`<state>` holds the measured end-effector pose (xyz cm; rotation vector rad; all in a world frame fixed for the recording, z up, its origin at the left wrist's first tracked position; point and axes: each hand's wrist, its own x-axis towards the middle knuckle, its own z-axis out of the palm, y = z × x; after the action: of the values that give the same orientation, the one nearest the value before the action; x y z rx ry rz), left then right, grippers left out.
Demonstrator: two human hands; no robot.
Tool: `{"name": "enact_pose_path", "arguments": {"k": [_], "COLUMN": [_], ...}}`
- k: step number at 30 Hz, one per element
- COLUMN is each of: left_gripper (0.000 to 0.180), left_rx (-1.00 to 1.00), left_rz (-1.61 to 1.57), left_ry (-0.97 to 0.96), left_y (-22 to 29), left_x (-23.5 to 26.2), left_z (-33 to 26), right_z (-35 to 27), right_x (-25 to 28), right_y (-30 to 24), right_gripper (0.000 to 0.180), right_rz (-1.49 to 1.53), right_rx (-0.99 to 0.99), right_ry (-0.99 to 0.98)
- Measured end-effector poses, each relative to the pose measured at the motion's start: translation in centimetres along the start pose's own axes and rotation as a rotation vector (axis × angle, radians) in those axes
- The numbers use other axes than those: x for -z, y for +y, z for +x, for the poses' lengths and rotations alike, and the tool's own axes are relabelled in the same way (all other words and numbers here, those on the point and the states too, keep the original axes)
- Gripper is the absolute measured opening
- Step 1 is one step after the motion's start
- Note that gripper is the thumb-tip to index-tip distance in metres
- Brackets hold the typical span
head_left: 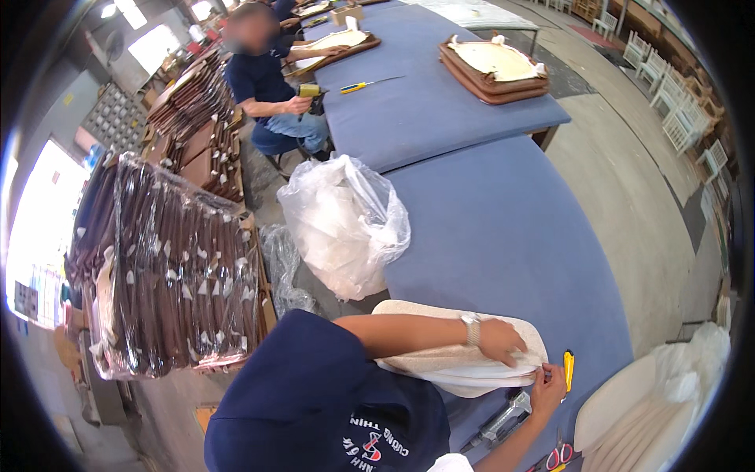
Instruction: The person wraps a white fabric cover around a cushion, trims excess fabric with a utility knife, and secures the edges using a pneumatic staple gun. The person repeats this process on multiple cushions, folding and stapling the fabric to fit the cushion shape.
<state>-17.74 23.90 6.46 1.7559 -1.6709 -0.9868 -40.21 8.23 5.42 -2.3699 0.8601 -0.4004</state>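
A beige padded seat cushion (421,360) with a white underside lies on the blue table edge in front of me. My left hand (501,341), with a metal watch at its wrist, rests on top of the cushion near its right end, fingers spread apart on the fabric. At the cushion's right corner, my right hand (549,387) pinches the edge of the cover between thumb and fingers. Just beyond that hand lies a yellow utility knife (569,368). Nearer me is a grey, tool-like device (505,418), partly hidden by my right forearm.
Red-handled scissors (561,455) lie at the near edge, beside stacked pale cushions (633,421) under clear plastic. A plastic bag (342,224) stands left of the blue table (503,220). Wrapped brown cushions (185,271) rise at left. A co-worker (271,94) sits farther along, holding a yellow-green tool.
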Motion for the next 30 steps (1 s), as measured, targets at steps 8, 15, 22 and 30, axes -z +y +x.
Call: {"name": "enact_pose_path", "arguments": {"k": [8,15,22,30], "left_gripper": [0.063,0.085,0.077,0.079], "left_rx": [0.798,0.93,0.953,0.939], "left_rz": [-0.089,-1.044,-1.093,-1.027], "left_ry": [0.472,0.746,0.761,0.69], "left_y": [-9.5,-10.4,-10.4,-11.0], "left_x": [1.4,-9.9,-7.3,-5.1], "left_z": [-25.2,-27.2,-24.9,-25.0], "right_z": [1.4,1.2,-1.5,-1.9], "right_x": [0.5,0.1,-1.1,-2.9], "right_y": [-1.7,-2.8,1.1,0.9], "right_gripper": [0.016,0.022,0.047,0.054], "right_rz": [-0.042,0.057,0.547,0.619], "right_rx": [0.113,-0.041,-0.279,-0.096], "right_ry": [0.019,-0.06,-0.128,0.009]}}
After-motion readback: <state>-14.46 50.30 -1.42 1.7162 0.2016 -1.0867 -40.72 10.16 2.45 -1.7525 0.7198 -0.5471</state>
